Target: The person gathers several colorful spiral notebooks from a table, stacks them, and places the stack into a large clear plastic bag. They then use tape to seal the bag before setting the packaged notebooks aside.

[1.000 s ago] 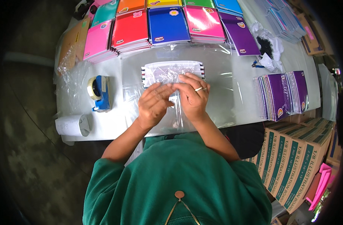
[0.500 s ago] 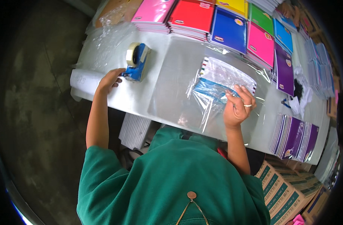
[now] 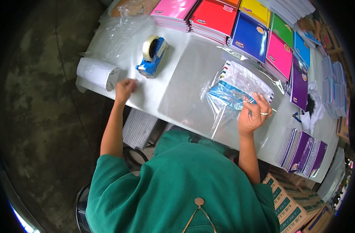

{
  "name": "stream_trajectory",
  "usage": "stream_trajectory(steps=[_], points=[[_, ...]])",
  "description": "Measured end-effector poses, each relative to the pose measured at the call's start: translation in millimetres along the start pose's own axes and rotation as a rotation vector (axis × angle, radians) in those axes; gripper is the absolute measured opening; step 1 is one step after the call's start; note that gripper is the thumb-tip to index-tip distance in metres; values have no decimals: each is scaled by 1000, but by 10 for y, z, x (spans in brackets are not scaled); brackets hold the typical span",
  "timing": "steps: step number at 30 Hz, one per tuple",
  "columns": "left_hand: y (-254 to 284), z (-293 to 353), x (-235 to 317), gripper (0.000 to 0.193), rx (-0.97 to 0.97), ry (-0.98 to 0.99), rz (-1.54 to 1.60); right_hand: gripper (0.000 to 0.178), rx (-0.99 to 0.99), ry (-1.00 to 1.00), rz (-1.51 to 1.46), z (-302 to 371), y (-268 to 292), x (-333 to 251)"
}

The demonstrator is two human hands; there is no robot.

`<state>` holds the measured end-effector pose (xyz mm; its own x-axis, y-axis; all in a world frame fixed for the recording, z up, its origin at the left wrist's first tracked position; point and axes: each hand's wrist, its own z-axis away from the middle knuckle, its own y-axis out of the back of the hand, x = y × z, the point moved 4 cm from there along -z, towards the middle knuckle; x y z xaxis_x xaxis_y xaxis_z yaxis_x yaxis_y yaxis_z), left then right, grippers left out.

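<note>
My left hand hangs over the table's near edge, just below a blue tape dispenser with a roll of clear tape. Its fingers are pinched together; anything between them is too small to make out. To the right, a stack of spiral notebooks, with white page edges and a blue side, lies loosely wrapped in clear plastic film. My right hand, a ring on one finger, rests at the stack's near side, thumb and fingers bent closed on the film.
Stacks of coloured notebooks line the far side. A bundle of purple notebooks lies at the right, near a white plastic bag. A paper roll sits at the left edge. Cardboard boxes stand below right. Someone else's hand shows far right.
My left hand has come away from the tape dispenser toward the near edge, fingers pinched. My right hand stays at the wrapped notebooks. The whole view has shifted slightly.
</note>
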<state>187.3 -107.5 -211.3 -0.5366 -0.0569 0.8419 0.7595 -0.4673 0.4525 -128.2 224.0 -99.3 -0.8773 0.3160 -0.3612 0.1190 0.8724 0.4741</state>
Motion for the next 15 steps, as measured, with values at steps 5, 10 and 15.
stream_trajectory(steps=[5,10,15], points=[[-570,282,1562,22,346,-371,492,22,4,-30,-24,17,12,48],[-2241,1523,1958,37,-510,-25,550,20,-50,-40,-30,-33,29,-19],[-2423,1507,1729,43,-504,56,334,44,-266,-81,65,-67,124,-23]])
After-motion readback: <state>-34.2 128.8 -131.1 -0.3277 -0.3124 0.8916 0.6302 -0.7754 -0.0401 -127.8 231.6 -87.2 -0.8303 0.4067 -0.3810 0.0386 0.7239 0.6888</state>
